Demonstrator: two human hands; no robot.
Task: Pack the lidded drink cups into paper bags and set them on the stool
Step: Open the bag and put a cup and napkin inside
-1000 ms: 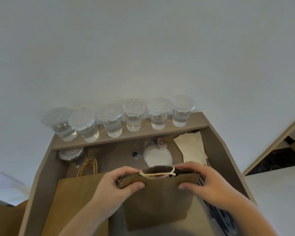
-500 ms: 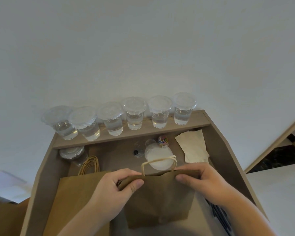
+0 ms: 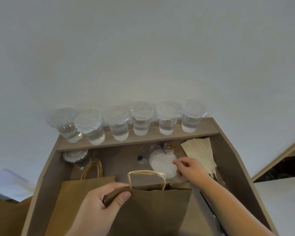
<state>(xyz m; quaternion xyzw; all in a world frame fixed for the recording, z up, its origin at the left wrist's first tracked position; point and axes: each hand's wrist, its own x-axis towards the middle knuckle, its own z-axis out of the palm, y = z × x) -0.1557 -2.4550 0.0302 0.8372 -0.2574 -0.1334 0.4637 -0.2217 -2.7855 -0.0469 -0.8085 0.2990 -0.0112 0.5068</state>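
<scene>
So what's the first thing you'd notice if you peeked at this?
The row of six lidded cups of clear liquid stands along the back ledge against the white wall. Down in front, the left hand pinches the rim of a brown paper bag, while the right hand reaches past it over a white disc.

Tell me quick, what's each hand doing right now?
Left hand: closed on the paper bag rim.
Right hand: open, holding nothing, over the white lid.
</scene>
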